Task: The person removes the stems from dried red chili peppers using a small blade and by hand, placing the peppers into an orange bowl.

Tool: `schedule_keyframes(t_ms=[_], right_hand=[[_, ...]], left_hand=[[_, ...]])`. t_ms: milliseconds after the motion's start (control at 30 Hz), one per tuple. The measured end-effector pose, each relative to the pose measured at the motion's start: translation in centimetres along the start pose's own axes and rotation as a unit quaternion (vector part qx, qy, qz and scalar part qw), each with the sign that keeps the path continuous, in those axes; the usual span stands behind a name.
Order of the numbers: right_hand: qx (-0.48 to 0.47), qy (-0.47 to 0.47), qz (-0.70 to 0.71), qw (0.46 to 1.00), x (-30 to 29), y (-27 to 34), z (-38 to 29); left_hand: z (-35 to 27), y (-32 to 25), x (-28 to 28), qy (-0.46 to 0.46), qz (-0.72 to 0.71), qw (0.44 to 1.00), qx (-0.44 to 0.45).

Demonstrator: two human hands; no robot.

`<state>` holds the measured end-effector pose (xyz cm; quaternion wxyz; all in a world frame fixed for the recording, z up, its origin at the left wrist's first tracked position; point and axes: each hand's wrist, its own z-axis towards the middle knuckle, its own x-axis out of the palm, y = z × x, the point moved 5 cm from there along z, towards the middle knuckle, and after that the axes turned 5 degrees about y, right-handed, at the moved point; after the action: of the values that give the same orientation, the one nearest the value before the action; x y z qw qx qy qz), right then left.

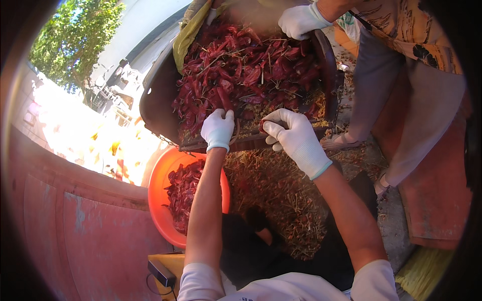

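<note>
A heap of dried red chili peppers (pixel 241 67) fills a dark metal cart bed (pixel 160 98) in front of me. My left hand (pixel 217 129), in a white glove, is at the heap's near edge, with thumb and forefinger closed at the lower end of a red pepper (pixel 224 98). My right hand (pixel 288 133), also gloved, is raised over the cart's front lip and pinches a small dark red pepper piece (pixel 263 126). Yellow seeds (pixel 263 111) lie along that lip. Below my left forearm stands an orange plastic basin (pixel 158 203) of peppers, partly hidden by the arm.
A person stands at right, a gloved hand (pixel 301 22) on the cart's rim. Another gloved hand (pixel 212 15) shows at the far left, by a yellow sack (pixel 188 37). Stems and debris (pixel 282 195) cover the ground below. Chains (pixel 163 140) hang from the cart. A red panel (pixel 101 233) is at left.
</note>
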<state>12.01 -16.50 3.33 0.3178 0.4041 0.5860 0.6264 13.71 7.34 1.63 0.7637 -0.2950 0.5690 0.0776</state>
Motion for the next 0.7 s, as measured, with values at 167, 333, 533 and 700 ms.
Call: schedule_keyframes(t_ms=[167, 333, 533, 700], right_hand=[[-0.142, -0.008, -0.192, 0.971, 0.3, 1.1, 0.0], [-0.269, 0.029, -0.263, 0.926, 2.0, 1.7, -0.2], [-0.373, 0.044, -0.332, 0.865, 3.8, 0.6, -1.1], [-0.306, 0.078, -0.338, 0.887, 3.9, -0.4, -0.8]], left_hand=[[-1.9, 1.6, -1.1, -0.001, -0.372, 0.928, -0.003], [-5.9, 1.1, -2.1, 0.115, -0.430, 0.895, 0.036], [-10.1, 0.1, -0.6, 0.266, -0.444, 0.853, 0.063], [-10.9, 0.4, -1.3, 0.252, -0.458, 0.848, 0.092]])
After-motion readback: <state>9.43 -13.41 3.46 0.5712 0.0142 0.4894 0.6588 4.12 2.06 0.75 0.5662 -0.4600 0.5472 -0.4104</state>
